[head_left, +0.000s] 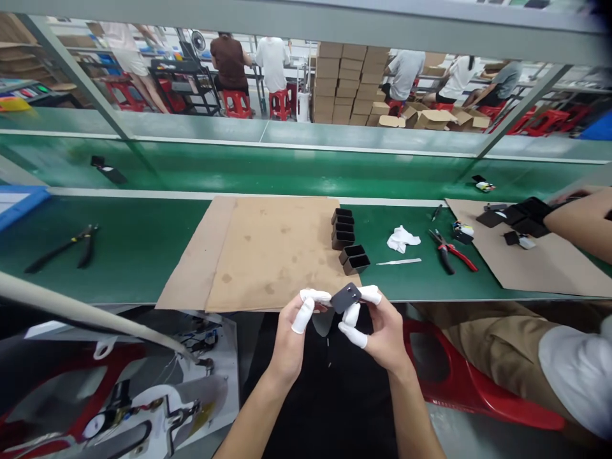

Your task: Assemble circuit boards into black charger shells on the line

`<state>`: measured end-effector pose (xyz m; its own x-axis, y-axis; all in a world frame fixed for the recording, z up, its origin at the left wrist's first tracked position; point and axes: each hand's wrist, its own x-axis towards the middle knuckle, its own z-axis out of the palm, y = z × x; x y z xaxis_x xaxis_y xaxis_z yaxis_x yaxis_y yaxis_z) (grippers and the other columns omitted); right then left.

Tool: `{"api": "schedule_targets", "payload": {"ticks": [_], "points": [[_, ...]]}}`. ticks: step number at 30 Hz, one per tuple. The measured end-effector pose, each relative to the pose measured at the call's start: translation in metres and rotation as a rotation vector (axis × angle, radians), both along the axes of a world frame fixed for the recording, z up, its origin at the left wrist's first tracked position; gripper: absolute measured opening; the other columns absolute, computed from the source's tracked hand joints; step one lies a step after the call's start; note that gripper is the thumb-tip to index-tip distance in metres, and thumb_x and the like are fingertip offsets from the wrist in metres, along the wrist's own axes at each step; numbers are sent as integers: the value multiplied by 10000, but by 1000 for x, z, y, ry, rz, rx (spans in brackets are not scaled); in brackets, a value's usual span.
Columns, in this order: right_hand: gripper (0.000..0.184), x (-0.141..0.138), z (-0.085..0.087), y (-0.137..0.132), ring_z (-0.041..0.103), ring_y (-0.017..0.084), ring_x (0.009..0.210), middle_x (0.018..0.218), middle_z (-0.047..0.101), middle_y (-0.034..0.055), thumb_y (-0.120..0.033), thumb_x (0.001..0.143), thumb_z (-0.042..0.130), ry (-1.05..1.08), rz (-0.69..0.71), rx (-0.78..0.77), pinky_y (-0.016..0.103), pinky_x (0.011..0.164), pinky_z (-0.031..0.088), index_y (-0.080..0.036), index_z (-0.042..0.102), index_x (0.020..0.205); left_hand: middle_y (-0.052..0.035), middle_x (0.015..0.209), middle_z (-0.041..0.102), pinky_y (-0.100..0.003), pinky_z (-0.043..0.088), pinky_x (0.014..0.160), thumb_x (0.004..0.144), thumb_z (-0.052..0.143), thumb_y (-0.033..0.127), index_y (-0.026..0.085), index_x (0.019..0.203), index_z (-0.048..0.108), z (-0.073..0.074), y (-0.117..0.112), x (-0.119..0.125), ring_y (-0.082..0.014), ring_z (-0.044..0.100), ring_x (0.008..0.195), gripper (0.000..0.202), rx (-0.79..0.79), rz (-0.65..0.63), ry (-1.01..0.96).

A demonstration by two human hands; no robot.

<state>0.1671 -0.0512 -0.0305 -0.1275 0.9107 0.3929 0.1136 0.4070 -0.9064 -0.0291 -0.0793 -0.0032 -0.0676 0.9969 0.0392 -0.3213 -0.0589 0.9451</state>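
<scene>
A small black plastic piece (345, 298) with little round spots near its right end is held up just past the workbench's front edge. My right hand (377, 328) grips it from the right, thumb and fingers in white finger cots. My left hand (299, 325) is closed at its left end, with white-capped fingertips pressed together close against the piece. Whatever lies between those left fingertips is hidden. Beyond my hands, several open black plastic boxes (343, 240) stand in a column along the right side of the cardboard sheet (277, 248).
Right of the boxes lie a white cloth (402, 238), white tweezers (399, 262) and red-black pliers (452, 252). A co-worker's arm (581, 220) reaches over another cardboard sheet (540, 271) with black parts. Black-handled cutters (64, 248) lie far left. A pale hose (95, 315) crosses the lower left.
</scene>
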Motion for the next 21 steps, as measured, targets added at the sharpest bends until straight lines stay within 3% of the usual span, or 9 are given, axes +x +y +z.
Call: {"api": "schedule_targets", "payload": {"ticks": [4,8,11,14,18,21], "points": [[571,29,-12,34,718,238,938,1015,714,42,-194,726,917,135,-304,121,494,962,597,-239,698,1251,-56,1048,739,-380,545,948,1024,661,424,225,1076,734,-12,20,5,-225,703,1014,219,46,65,287],[587,48,-31,73,759,249,986,1056,740,52,-295,661,972,352,-474,37,538,1046,580,-215,672,1159,-61,1147,694,-432,548,995,980,709,340,242,1188,663,-19,56,24,-240,680,1084,234,137,83,642],[618,52,-43,83,767,271,1047,1121,755,87,-318,645,986,360,-469,-17,552,1080,567,-203,673,1165,-79,1249,654,-474,565,994,950,739,309,260,1308,596,-22,79,43,-276,669,1158,389,173,112,811],[610,54,-49,81,773,275,1066,1134,759,89,-321,657,980,365,-459,-62,545,1097,563,-206,670,1170,-65,1197,657,-483,579,972,930,762,295,266,1239,619,-25,89,56,-279,689,1119,341,202,159,889],[567,58,-49,79,779,288,1089,1163,767,101,-375,695,959,370,-434,-112,533,1082,583,-214,659,1149,-31,1111,668,-439,590,946,924,775,288,265,1126,645,-28,83,66,-238,701,1047,241,230,102,825],[590,60,-48,81,775,296,1105,1174,775,107,-394,688,966,359,-373,-159,523,1073,597,-217,664,1163,-36,1145,667,-434,596,953,908,789,275,268,1198,620,-32,81,69,-229,695,1041,336,199,95,759]]}}
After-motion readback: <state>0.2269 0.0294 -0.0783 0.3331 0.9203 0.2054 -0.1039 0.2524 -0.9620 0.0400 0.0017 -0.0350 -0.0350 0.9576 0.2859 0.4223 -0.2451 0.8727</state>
